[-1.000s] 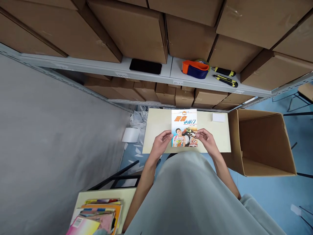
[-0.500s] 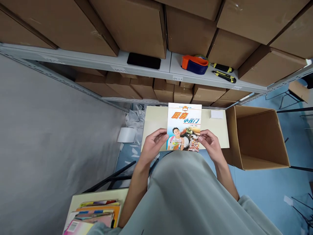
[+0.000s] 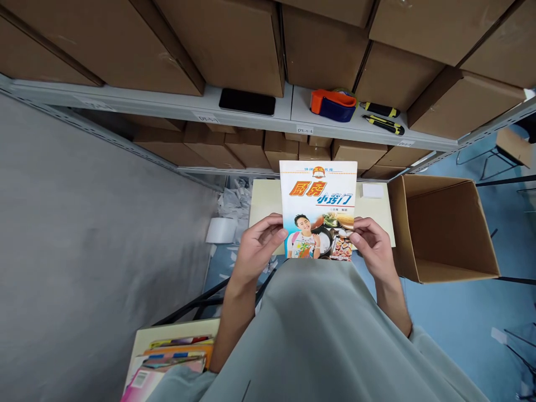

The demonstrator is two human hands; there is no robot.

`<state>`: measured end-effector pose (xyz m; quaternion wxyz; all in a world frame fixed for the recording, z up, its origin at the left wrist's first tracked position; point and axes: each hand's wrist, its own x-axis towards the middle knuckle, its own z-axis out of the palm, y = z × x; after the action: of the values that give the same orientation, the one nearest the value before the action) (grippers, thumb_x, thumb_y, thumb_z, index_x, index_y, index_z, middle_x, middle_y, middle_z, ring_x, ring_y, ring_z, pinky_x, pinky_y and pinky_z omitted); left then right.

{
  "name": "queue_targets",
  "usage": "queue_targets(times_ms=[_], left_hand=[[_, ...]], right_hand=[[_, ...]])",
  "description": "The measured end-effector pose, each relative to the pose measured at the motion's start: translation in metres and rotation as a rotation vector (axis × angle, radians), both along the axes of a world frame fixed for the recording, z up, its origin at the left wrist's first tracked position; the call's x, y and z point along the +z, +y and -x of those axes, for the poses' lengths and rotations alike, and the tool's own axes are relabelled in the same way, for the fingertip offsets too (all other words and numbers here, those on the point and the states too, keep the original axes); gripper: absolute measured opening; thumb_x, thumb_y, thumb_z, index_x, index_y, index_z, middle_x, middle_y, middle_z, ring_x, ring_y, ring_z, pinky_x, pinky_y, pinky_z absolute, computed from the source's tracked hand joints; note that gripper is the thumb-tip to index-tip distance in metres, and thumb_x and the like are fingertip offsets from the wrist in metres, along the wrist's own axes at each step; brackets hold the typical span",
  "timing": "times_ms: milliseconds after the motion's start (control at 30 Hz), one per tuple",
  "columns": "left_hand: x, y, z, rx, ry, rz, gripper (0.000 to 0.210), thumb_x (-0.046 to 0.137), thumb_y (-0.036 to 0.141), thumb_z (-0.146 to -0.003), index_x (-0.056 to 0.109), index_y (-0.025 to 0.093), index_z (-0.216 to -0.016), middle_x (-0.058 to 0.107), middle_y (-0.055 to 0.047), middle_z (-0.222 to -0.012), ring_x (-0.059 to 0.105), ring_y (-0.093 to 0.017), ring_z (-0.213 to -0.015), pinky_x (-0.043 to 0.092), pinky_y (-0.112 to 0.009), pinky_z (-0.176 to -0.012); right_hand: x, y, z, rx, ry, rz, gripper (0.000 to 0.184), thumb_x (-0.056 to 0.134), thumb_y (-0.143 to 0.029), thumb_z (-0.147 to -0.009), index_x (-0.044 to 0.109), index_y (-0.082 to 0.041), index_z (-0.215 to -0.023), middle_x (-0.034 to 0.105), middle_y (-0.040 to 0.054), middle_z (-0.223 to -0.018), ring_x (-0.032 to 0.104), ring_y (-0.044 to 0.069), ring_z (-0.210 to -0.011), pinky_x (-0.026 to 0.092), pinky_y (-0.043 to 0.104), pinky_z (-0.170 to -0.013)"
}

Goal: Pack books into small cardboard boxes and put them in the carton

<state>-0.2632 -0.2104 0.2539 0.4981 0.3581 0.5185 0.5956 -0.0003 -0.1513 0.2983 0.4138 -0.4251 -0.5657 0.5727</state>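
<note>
So a book (image 3: 318, 209) is being held up cover-out, right between the fingers of both hands. Its lower left edge is pinched by the left hand (image 3: 260, 245), thumb at the front, the other fingers partly hidden. The opposite edge is pinched pretty much the same way by the right hand (image 3: 374, 245). Beyond the fingertips, a cream table (image 3: 266, 195) is partly blocked by the book, and a small white item (image 3: 372, 191) can be spotted just past the right fingers. An open cardboard box (image 3: 400, 229) is parked to their right. Farther out, a black phone (image 3: 247, 102) and two yellow-and-black cutters (image 3: 383, 124) are seen on a shelf (image 3: 268, 125).
</note>
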Motion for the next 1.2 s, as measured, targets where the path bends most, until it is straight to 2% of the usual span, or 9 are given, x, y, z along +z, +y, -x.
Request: queue_targets(times_ms=[367,667,800,933,1100,1200], left_hand=[[-0.019,0.0,-0.001,-0.024,-0.019,0.049,0.042,0.09,0.053,-0.084,0.079,0.019,-0.108,0.079,-0.01,-0.112,0.075,-0.024,-0.102,0.06,-0.031,-0.09],[-0.018,0.012,-0.007,-0.019,0.022,0.121,0.046,0.09,0.057,-0.081,0.08,0.019,-0.104,0.08,-0.009,-0.105,0.076,-0.024,-0.099,0.061,-0.032,-0.089],[-0.019,0.017,-0.007,-0.041,0.013,0.177,0.047,0.094,0.056,-0.076,0.08,0.019,-0.101,0.082,-0.008,-0.102,0.077,-0.026,-0.099,0.062,-0.032,-0.088],[-0.028,0.019,-0.008,-0.004,-0.08,0.241,0.053,0.097,0.057,-0.069,0.08,0.018,-0.099,0.082,-0.008,-0.098,0.079,-0.026,-0.093,0.065,-0.034,-0.083],[-0.038,0.021,-0.011,0.052,-0.189,0.339,0.064,0.098,0.065,-0.063,0.081,0.016,-0.1,0.083,-0.011,-0.095,0.08,-0.026,-0.083,0.068,-0.035,-0.072],[-0.04,0.019,-0.012,0.079,-0.176,0.341,0.066,0.098,0.065,-0.062,0.081,0.015,-0.1,0.084,-0.012,-0.097,0.081,-0.026,-0.083,0.067,-0.034,-0.07]], right_hand=[[-0.015,0.0,0.0,-0.054,-0.018,0.081,0.036,0.083,-0.059,-0.093,0.075,-0.026,-0.104,0.078,0.0041,-0.099,0.073,0.021,-0.093,0.06,0.034,-0.084],[-0.017,0.006,0.0,-0.077,-0.072,0.077,0.04,0.082,-0.063,-0.091,0.073,-0.026,-0.102,0.077,0.0038,-0.095,0.073,0.021,-0.091,0.061,0.034,-0.082],[-0.018,0.007,0.001,-0.065,-0.11,0.092,0.039,0.08,-0.062,-0.093,0.073,-0.025,-0.105,0.078,0.0049,-0.101,0.074,0.022,-0.097,0.062,0.035,-0.087],[-0.032,0.013,0.003,-0.075,-0.171,0.136,0.042,0.078,-0.065,-0.093,0.073,-0.025,-0.107,0.079,0.0056,-0.104,0.073,0.023,-0.102,0.062,0.038,-0.095],[-0.055,0.017,0.006,-0.103,-0.205,0.191,0.045,0.079,-0.066,-0.09,0.074,-0.024,-0.107,0.078,0.0069,-0.103,0.073,0.025,-0.102,0.062,0.042,-0.096],[-0.059,0.014,0.01,-0.132,-0.275,0.126,0.047,0.076,-0.064,-0.093,0.074,-0.024,-0.117,0.077,0.011,-0.121,0.072,0.027,-0.112,0.061,0.045,-0.099]])
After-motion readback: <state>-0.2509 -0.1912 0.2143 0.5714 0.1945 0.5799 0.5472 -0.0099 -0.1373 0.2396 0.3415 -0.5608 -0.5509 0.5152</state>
